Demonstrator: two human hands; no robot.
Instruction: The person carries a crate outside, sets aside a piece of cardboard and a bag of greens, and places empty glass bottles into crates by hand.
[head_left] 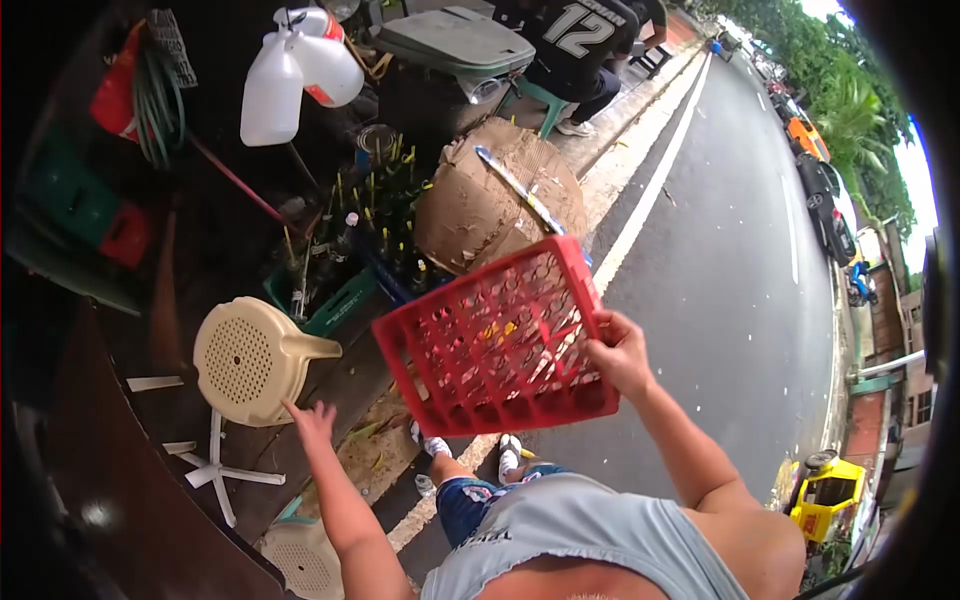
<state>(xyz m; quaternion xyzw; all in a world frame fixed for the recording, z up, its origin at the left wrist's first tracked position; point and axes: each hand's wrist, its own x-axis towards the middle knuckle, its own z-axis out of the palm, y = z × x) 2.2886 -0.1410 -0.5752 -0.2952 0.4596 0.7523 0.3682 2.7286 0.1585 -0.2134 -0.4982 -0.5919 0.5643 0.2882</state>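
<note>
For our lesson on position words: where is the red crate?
In the head view, the red crate is near the centre, its right side gripped by the right hand, with a beige stool to its left.

Head view: worn on the person's head, above the grey shirt (575, 525)
Facing: forward and steeply down, past the shoes (510, 458)
Nearest: the shirt, at the bottom edge; red crate (497, 345) close, mid-frame
Farther: road (725, 270) running away toward the trees (850, 110), upper right
Lens: very wide, outer parts curved, corners dark
Tilt: road slants rather than standing upright
</note>
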